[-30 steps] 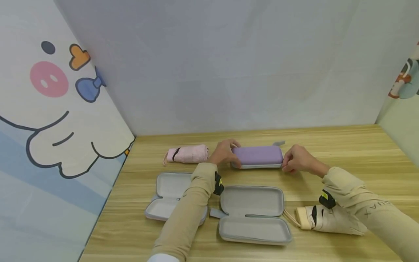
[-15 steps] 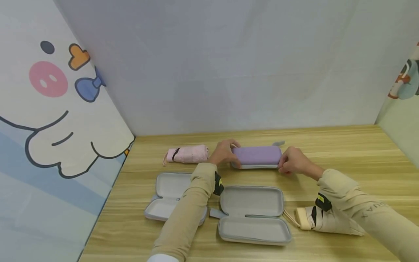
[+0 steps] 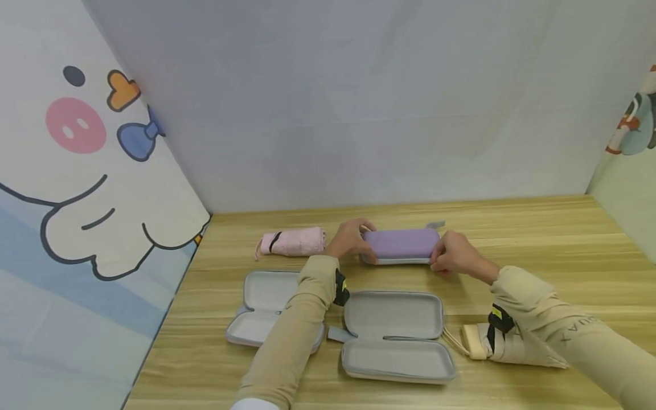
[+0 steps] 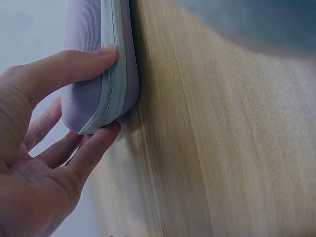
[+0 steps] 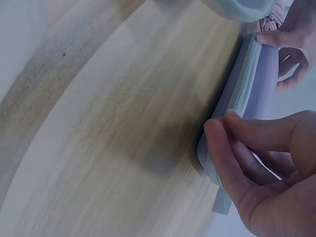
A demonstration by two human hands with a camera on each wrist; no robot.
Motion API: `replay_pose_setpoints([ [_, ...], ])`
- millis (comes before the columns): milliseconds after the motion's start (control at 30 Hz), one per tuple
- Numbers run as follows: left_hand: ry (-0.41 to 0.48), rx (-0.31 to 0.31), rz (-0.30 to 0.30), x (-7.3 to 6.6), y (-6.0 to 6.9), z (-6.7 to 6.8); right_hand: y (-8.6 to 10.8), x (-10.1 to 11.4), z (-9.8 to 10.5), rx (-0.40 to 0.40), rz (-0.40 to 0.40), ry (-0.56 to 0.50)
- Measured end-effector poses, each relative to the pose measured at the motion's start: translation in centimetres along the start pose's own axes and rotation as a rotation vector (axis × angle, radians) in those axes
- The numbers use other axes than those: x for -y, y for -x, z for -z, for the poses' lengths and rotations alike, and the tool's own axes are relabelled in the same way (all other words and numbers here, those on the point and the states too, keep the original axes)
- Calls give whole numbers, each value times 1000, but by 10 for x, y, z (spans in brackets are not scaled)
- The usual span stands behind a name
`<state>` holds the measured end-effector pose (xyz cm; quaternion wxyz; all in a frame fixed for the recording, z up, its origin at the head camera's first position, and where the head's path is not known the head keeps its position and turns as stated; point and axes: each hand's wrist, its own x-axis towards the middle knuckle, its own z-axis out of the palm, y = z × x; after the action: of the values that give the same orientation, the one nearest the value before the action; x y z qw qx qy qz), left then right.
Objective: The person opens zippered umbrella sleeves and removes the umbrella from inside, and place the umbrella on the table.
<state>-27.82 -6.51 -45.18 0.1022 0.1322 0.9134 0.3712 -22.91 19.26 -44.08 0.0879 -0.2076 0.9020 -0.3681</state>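
A closed-lidded purple zippered case (image 3: 402, 244) lies toward the back of the table, with a pale zipper band (image 4: 112, 74) round its side. My left hand (image 3: 352, 239) holds its left end, the thumb (image 4: 91, 64) on the zipper band and the other fingers round the end. At the front right corner my right hand (image 3: 456, 253) pinches thumb and forefinger together at the zipper; the zipper pull is hidden between them. A grey strap (image 3: 435, 224) sticks out behind the case's right end.
Left of the case lies a folded pink umbrella (image 3: 297, 241). Nearer stand two open grey-lined cases, the left case (image 3: 271, 289) partly behind my left sleeve and the middle case (image 3: 394, 316). A beige umbrella (image 3: 523, 350) lies under my right forearm. A wall (image 3: 389, 114) backs the table.
My right hand has slid left along the case's front edge, from its right end onto the front right corner. The left hand and the case have stayed put.
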Motion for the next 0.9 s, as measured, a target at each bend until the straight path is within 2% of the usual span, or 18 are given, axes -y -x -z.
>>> replay_pose_setpoints([
  [467,15,0,12,2,1,2,-4,4,-7,-18,18,29],
  [900,5,17,51,0,1,0,-7,8,-15,-37,25,13],
])
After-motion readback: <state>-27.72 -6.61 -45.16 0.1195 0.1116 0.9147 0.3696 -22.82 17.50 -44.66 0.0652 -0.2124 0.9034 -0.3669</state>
